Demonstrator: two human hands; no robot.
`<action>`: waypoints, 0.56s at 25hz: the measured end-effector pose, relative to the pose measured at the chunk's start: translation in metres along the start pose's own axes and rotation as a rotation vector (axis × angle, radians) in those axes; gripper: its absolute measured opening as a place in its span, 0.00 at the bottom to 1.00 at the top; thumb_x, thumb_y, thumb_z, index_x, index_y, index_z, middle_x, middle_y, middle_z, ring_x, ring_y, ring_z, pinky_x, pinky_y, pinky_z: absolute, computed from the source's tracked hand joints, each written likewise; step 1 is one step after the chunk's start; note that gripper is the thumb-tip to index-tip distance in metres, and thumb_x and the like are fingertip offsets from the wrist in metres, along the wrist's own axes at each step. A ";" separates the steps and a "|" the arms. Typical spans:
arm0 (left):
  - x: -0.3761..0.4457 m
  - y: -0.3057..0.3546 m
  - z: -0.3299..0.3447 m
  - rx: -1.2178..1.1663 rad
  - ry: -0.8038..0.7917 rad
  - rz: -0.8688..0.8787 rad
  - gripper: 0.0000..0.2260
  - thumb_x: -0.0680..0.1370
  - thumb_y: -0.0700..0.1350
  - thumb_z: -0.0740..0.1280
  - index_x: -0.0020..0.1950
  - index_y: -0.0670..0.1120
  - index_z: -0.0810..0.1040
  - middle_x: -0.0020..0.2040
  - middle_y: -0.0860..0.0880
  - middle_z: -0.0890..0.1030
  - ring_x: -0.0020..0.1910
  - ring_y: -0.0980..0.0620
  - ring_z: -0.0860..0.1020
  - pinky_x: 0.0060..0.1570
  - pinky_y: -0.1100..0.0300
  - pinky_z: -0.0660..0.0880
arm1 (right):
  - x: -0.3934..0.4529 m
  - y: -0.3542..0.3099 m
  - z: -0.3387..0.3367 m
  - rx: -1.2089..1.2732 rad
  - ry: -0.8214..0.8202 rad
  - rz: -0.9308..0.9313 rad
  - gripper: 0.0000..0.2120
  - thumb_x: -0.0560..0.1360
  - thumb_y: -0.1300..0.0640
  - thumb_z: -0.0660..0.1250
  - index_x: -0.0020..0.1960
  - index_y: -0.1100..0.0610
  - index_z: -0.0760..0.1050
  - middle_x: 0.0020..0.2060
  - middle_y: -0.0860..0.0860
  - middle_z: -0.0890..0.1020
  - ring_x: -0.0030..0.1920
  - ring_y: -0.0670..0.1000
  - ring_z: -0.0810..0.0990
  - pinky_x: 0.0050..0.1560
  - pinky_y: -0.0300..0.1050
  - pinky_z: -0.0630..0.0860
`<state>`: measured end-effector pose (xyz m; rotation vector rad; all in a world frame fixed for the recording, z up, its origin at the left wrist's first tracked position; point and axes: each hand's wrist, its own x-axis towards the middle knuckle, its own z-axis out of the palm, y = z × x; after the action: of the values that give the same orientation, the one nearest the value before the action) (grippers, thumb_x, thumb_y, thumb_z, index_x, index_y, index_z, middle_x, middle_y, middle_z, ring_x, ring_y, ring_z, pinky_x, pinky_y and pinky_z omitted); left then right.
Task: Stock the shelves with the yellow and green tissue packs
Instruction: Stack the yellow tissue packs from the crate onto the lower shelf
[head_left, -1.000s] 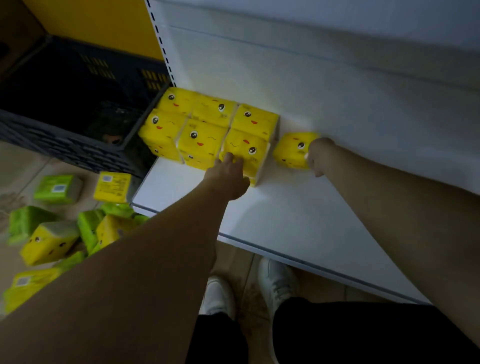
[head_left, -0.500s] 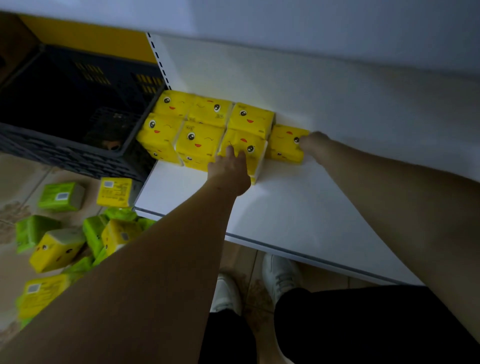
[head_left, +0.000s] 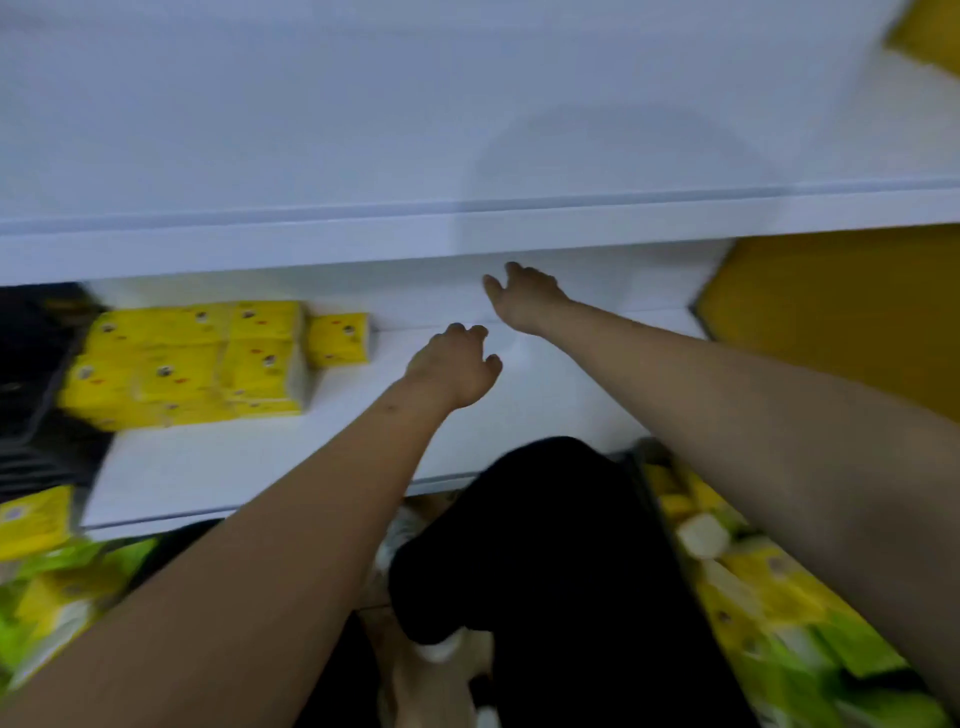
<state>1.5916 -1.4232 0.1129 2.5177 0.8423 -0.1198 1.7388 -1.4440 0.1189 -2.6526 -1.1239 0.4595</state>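
While both arms reach over the white shelf (head_left: 218, 467), the left hand (head_left: 454, 366) and right hand (head_left: 524, 299) hover loosely spread, holding nothing. Yellow tissue packs (head_left: 187, 364) sit stacked at nine o'clock, pushed back to leave room; more packs (head_left: 769, 597) wait at five o'clock.

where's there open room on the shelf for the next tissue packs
Bare shelf board lies right of the single yellow pack, running to the shelf's right end under both empty hands, left hand and right hand. A bare strip also runs along the front edge before the yellow stack. The left back corner is crowded.
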 end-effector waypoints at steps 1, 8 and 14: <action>-0.006 0.031 0.001 0.002 -0.003 0.075 0.24 0.81 0.53 0.57 0.76 0.46 0.63 0.71 0.41 0.68 0.69 0.42 0.68 0.67 0.49 0.68 | -0.019 0.027 -0.018 0.001 0.011 0.005 0.31 0.81 0.40 0.47 0.75 0.59 0.59 0.71 0.59 0.68 0.69 0.62 0.67 0.67 0.55 0.67; -0.062 0.229 0.073 0.100 -0.161 0.443 0.21 0.81 0.54 0.58 0.73 0.48 0.69 0.68 0.43 0.70 0.66 0.43 0.71 0.64 0.51 0.70 | -0.162 0.251 -0.084 0.113 0.051 0.241 0.28 0.83 0.44 0.50 0.76 0.61 0.59 0.74 0.59 0.65 0.70 0.59 0.67 0.66 0.49 0.67; -0.089 0.236 0.158 0.144 -0.484 0.481 0.11 0.78 0.48 0.62 0.56 0.44 0.78 0.55 0.40 0.79 0.50 0.43 0.78 0.50 0.53 0.75 | -0.248 0.366 0.037 0.035 -0.252 0.316 0.21 0.83 0.54 0.57 0.71 0.66 0.64 0.63 0.64 0.73 0.49 0.58 0.74 0.45 0.49 0.68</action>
<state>1.6688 -1.7103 0.0917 2.5769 0.0350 -0.6129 1.8026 -1.8710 0.0158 -2.8075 -0.7424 0.8837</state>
